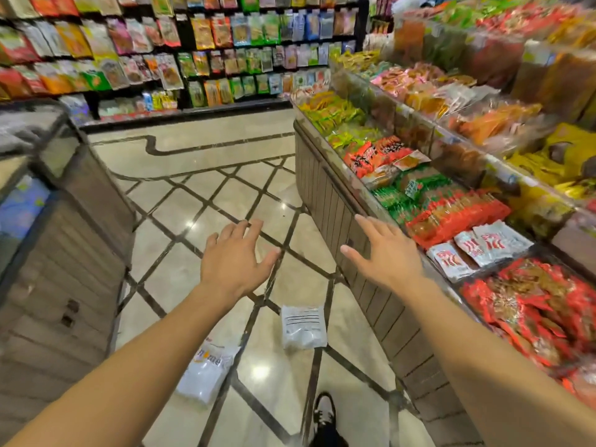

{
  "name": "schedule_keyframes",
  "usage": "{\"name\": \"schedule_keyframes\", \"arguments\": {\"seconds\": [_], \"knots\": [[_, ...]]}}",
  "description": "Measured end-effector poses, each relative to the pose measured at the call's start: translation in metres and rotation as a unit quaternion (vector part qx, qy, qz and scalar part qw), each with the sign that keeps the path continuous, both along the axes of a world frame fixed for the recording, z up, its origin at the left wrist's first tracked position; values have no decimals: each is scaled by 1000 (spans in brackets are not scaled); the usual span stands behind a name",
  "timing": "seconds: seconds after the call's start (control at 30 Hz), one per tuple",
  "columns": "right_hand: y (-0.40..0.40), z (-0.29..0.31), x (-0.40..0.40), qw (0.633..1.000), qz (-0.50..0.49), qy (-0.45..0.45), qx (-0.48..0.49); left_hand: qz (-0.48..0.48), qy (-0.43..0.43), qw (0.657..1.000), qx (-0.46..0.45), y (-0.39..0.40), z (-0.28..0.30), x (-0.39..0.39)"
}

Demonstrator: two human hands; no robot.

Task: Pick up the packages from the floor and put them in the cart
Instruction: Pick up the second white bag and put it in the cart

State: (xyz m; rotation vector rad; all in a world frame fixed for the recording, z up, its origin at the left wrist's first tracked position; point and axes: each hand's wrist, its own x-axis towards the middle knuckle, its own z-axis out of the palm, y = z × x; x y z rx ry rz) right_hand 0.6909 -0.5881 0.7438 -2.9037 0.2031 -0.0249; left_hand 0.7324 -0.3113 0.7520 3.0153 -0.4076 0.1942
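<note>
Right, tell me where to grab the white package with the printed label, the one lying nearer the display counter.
Take the white package by its far top edge, the flat sealed strip above the printed label, pinching it from above. It lies flat on the floor, its lower half bulging with contents, so the flat strip probably gives the surest pinch. The right hand, open and empty, is on that side; the counter stands to the package's right.

Floor (206, 201) is glossy cream marble with dark lines crossing in a diamond grid. Two white packages down there: one (303, 327) has black print, the other (206, 372) orange and grey lettering. Lower right bins (529, 314) are loaded with red snack packs, plus some white ones with red marks (483, 246). Shoe (324, 411) at the bottom is black and white.
</note>
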Motion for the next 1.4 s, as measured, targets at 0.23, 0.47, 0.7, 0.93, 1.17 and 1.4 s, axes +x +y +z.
{"name": "schedule_keyframes", "arguments": {"seconds": [0.23,0.47,0.7,0.93,1.17,1.4], "knots": [[-42,-81,134,997,22,67,19,32,80,996,23,-56,-67,132],[-48,-234,188,985,4,161,64,66,215,974,-34,-105,-201,200],[-39,-445,182,953,-120,234,150,110,343,933,-30,-111,-439,217],[-23,-675,185,926,-150,294,182,120,380,916,-45,-97,-672,209],[-27,-829,247,908,-213,283,224,203,327,916,-111,-86,-825,250],[-37,-903,294,854,-259,309,330,274,349,873,-201,-94,-907,285]]}}
